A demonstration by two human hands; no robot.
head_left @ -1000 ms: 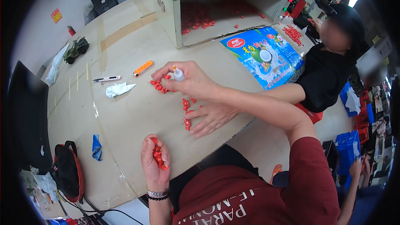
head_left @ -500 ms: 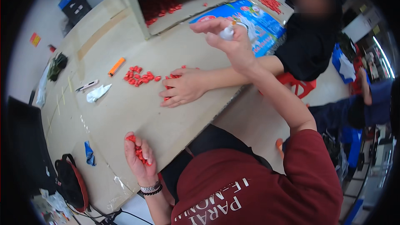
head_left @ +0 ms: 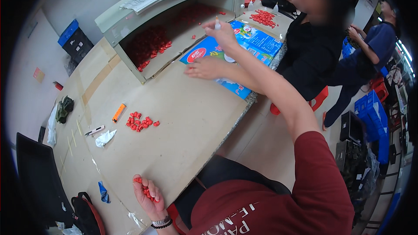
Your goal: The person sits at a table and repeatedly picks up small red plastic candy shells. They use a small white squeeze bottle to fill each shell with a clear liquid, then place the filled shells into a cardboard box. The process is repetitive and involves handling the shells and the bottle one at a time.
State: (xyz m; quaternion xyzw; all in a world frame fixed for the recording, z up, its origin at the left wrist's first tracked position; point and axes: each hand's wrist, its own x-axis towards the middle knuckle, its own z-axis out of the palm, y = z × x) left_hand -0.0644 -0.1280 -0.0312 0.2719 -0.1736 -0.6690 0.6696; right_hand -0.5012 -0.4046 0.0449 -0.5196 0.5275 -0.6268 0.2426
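we count one table, one pale metal box with a heap of red pieces inside, one blue printed sheet, one white bottle, and one pile of red pieces on the table, too crowded for an exact count. our right hand is raised above the sheet, its grip around the bottle, orange tip upward. our left hand is turned palm up near the table's edge, fingers curled around a handful of red pieces, partly hidden. a co-worker's forearm crosses beneath our right arm, blocking part of the sheet. left of the pile lie one orange block, one crumpled tissue and one pen.
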